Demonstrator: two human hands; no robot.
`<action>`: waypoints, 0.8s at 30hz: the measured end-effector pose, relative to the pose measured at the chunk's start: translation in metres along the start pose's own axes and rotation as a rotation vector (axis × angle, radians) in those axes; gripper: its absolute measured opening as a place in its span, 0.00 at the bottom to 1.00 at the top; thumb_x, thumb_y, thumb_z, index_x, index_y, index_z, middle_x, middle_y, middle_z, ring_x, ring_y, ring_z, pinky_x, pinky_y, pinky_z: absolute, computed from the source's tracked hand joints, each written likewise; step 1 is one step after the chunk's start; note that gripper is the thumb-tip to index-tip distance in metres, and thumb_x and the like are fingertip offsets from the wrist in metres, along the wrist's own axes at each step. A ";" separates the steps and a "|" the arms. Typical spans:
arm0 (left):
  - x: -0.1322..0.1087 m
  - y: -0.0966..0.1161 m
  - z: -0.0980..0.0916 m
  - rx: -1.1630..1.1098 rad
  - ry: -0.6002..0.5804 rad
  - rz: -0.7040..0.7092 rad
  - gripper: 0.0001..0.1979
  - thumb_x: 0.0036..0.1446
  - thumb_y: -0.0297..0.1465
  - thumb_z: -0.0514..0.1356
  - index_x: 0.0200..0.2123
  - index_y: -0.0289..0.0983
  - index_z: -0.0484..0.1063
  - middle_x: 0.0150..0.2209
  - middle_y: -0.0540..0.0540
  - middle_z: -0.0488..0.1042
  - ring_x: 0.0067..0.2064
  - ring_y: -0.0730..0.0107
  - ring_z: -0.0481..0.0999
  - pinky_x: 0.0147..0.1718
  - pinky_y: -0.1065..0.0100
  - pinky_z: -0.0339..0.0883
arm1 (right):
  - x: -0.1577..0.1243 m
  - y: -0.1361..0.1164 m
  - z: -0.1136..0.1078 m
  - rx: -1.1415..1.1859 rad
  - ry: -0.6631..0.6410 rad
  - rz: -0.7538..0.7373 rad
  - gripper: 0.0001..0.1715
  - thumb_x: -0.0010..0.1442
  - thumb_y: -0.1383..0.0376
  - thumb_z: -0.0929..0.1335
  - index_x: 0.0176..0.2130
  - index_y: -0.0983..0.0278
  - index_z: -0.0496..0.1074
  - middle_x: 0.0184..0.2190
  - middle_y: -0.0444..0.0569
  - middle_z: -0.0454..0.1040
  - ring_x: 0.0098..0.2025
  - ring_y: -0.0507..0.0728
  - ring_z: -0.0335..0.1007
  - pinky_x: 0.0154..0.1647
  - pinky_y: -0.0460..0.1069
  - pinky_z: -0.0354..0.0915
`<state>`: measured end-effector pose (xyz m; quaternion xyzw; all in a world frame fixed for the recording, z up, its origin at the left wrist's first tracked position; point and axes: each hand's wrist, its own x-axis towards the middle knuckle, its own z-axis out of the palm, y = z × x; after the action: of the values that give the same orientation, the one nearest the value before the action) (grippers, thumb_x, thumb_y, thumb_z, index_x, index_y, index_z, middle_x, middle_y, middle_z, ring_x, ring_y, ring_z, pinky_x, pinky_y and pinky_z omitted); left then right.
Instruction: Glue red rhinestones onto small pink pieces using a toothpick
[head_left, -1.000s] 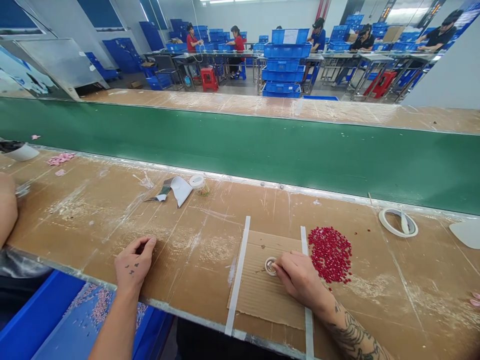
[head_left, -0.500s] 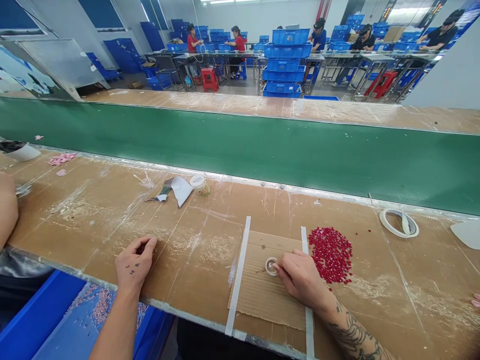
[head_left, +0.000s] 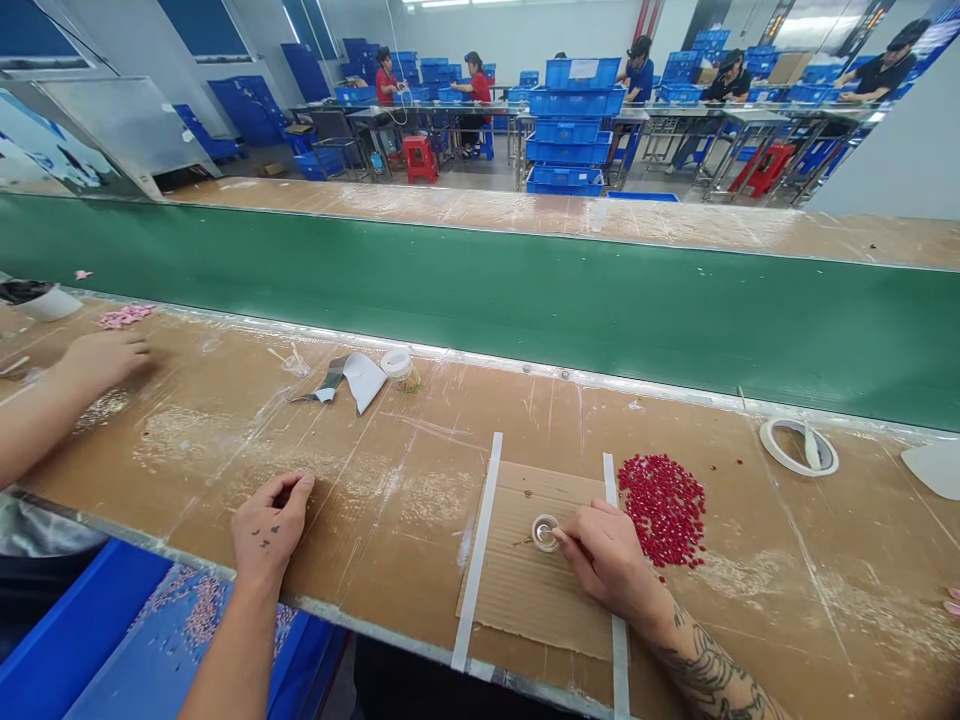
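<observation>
My right hand [head_left: 611,555] is pinched at the right edge of a small round clear dish [head_left: 545,533]; whatever sits between the fingertips is too small to make out. Under the dish lies a sheet of corrugated cardboard [head_left: 544,620], flanked by two strips of white tape [head_left: 480,540]. Beside that hand, to its right, red beads [head_left: 664,510] are spread in a pile. My left hand [head_left: 271,522] rests on the table with curled fingers, thumb against the forefinger; its inside is hidden. Tiny brownish bits [head_left: 528,493] lie near the dish.
A lidded jar [head_left: 400,370] and a bent white sheet [head_left: 364,382] stand toward the back. A tape roll [head_left: 799,447] lies at right. Another person's arm [head_left: 82,385] reaches in from the left, near pink pieces [head_left: 126,317]. A green belt [head_left: 480,290] runs behind; a blue bin [head_left: 150,640] is below.
My right fingertips have drawn slightly to the right at the dish's edge. My left hand stays still. The other person's arm has reached further in over the table at left.
</observation>
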<state>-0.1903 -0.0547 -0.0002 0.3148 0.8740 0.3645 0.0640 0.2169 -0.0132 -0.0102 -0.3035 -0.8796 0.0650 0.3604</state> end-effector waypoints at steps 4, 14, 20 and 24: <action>-0.001 0.002 -0.002 -0.016 -0.001 -0.005 0.11 0.40 0.43 0.58 0.22 0.42 0.71 0.26 0.47 0.78 0.33 0.56 0.76 0.37 0.62 0.71 | -0.002 0.001 0.001 0.002 0.032 -0.004 0.18 0.72 0.69 0.60 0.29 0.62 0.63 0.21 0.41 0.64 0.23 0.52 0.54 0.28 0.48 0.51; 0.001 -0.006 0.002 -0.092 -0.032 0.035 0.09 0.45 0.39 0.60 0.24 0.39 0.74 0.27 0.46 0.79 0.33 0.58 0.76 0.38 0.62 0.70 | 0.002 -0.002 -0.001 0.038 -0.007 -0.027 0.18 0.73 0.68 0.60 0.30 0.60 0.63 0.20 0.41 0.65 0.22 0.52 0.58 0.28 0.48 0.55; 0.010 -0.025 0.002 -0.140 -0.039 0.011 0.10 0.62 0.35 0.65 0.33 0.34 0.75 0.33 0.47 0.79 0.37 0.65 0.79 0.41 0.61 0.75 | 0.002 0.011 0.004 0.062 0.048 -0.103 0.19 0.74 0.66 0.60 0.29 0.59 0.61 0.19 0.40 0.64 0.20 0.51 0.58 0.24 0.47 0.55; 0.044 -0.030 -0.005 -0.125 -0.046 -0.093 0.10 0.67 0.34 0.63 0.42 0.32 0.75 0.40 0.45 0.78 0.38 0.67 0.79 0.38 0.62 0.77 | -0.002 0.017 0.006 0.059 0.036 -0.122 0.22 0.74 0.64 0.60 0.27 0.60 0.61 0.18 0.39 0.62 0.19 0.49 0.59 0.23 0.46 0.55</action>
<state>-0.2422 -0.0478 -0.0117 0.2777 0.8616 0.4075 0.1205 0.2222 0.0006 -0.0215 -0.2398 -0.8876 0.0637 0.3881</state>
